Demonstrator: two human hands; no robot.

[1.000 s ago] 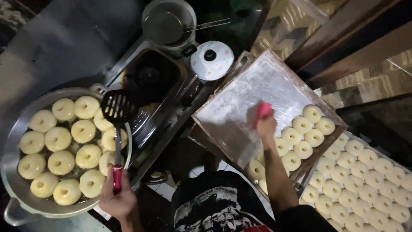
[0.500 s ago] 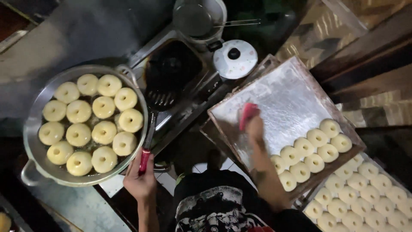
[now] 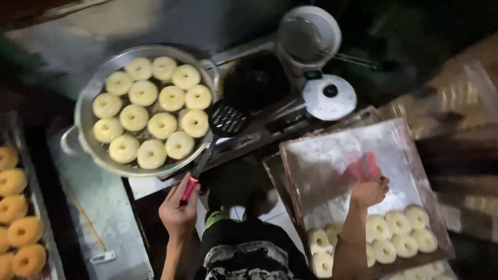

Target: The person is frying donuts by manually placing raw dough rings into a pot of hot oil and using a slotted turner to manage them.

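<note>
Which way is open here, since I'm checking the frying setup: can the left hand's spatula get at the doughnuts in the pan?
Probably yes. The left hand grips the spatula, whose blade sits at the pan rim beside the pale doughnuts, with nothing between.

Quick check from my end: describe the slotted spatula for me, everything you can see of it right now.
The slotted spatula has a dark, slotted head and a thin dark shaft ending in a red grip. The left hand holds that grip. It lies tilted, head up and right, at the right rim of the round pan of pale dough rings, beside the stove.
</note>
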